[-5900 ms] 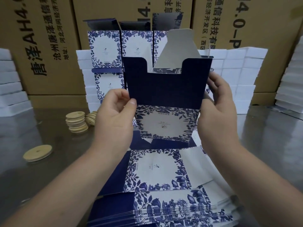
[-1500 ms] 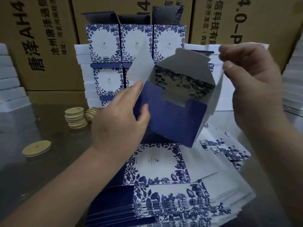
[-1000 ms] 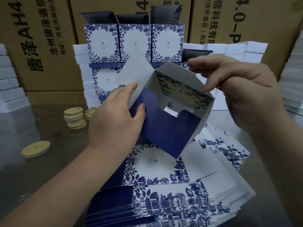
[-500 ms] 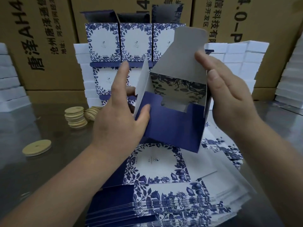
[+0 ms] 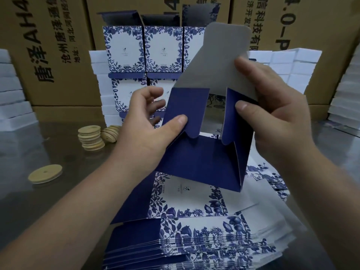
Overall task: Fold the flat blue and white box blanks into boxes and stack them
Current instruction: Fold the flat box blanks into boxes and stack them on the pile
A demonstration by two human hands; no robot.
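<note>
Half-folded box (image 5: 198, 158) is held up between your hands, above the pile of flat blanks (image 5: 194, 240) on the worktop (image 5: 48, 201). Your left hand (image 5: 144, 129) pinches the left navy flap: thumb in front, fingers (image 5: 153, 92) curled behind. Your right hand (image 5: 276, 117) is clamped on the right side, thumb on the right flap, other digits on the upright grey flap. Finished boxes (image 5: 124, 49) are stacked at the back, with wooden discs (image 5: 90, 139) to their left.

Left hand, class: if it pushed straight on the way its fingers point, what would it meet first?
The half-folded box, which it pinches by the blue side flap; the left hand points into it. Past it stand the folded boxes, though depth is unclear.
</note>
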